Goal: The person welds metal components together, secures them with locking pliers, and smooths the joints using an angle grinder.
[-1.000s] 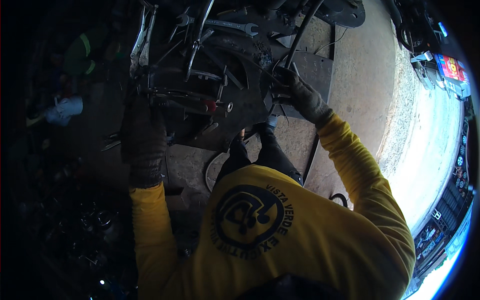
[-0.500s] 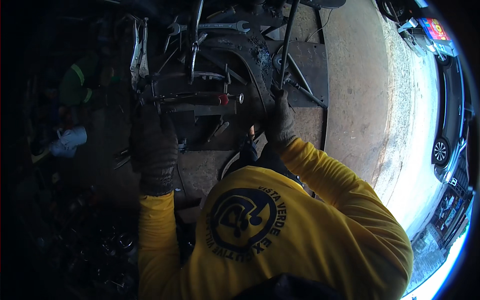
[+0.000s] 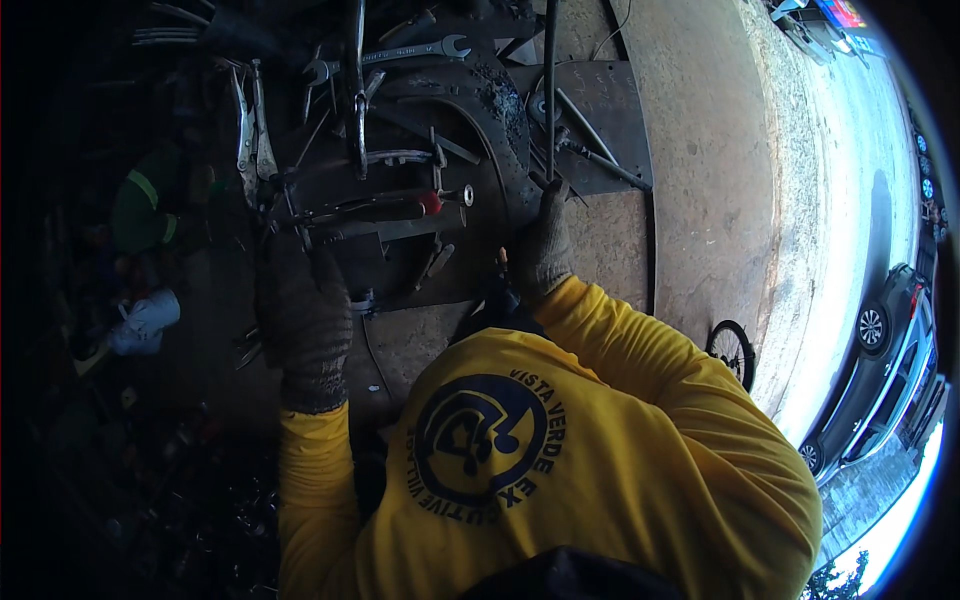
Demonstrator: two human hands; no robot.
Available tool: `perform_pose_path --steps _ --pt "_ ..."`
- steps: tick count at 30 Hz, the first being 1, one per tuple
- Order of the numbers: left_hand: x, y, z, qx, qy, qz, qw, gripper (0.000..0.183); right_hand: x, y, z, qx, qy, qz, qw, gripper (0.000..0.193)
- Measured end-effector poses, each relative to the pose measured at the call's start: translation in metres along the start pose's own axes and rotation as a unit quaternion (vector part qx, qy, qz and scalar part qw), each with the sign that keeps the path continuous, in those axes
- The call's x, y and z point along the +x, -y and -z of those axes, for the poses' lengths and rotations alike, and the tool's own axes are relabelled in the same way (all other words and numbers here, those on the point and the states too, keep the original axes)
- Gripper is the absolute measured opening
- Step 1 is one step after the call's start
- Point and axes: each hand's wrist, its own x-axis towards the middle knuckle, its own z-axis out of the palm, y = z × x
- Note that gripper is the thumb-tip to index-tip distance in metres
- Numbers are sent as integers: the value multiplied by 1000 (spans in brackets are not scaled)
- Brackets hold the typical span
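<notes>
My right hand (image 3: pixel 545 245), in a dark knitted glove, is closed round the lower end of a long dark metal rod (image 3: pixel 551 90). Below its thumb shows a small orange-tipped piece (image 3: pixel 503 257), whose kind I cannot make out. My left hand (image 3: pixel 303 310), gloved too, is closed at the left end of the metalwork; what its fingers grip is lost in shadow. Just past it, locking pliers (image 3: pixel 250 125) stand by a dark clamp-like part. A red-banded tool (image 3: pixel 428 203) with a shiny round end lies across the dark metal plate (image 3: pixel 465 270).
A large open-ended wrench (image 3: pixel 420 50) lies at the far side, near a curved steel bar (image 3: pixel 358 90). Someone in green (image 3: pixel 145 205) is at the left, above a white container (image 3: pixel 145 320). A bicycle wheel (image 3: pixel 732 352) and a dark car (image 3: pixel 870 360) are at the right.
The whole view has shifted, moving the bench things leftward. The rod stands more upright. A shape with pale bars has appeared at the far left, and a bicycle wheel at the right.
</notes>
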Motion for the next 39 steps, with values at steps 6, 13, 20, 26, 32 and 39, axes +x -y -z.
perform_pose_path --steps 6,13,20,26,32,39 --pt "2 1 0 -12 12 -2 1000 37 10 -10 9 -16 26 8 1000 79" --pt "6 0 4 -7 8 -29 1000 39 19 -14 15 -49 35 55 997 70" --pt "8 -1 6 -24 20 -27 999 39 13 -7 4 70 37 -8 997 70" --pt "10 -5 11 -39 21 -12 999 36 6 -11 -3 103 32 -26 994 74" --pt "8 -2 8 -36 25 -16 999 36 3 -10 -8 116 37 -29 992 77" --pt "10 -2 9 -42 22 -26 999 36 4 -15 -6 103 38 -22 994 70"
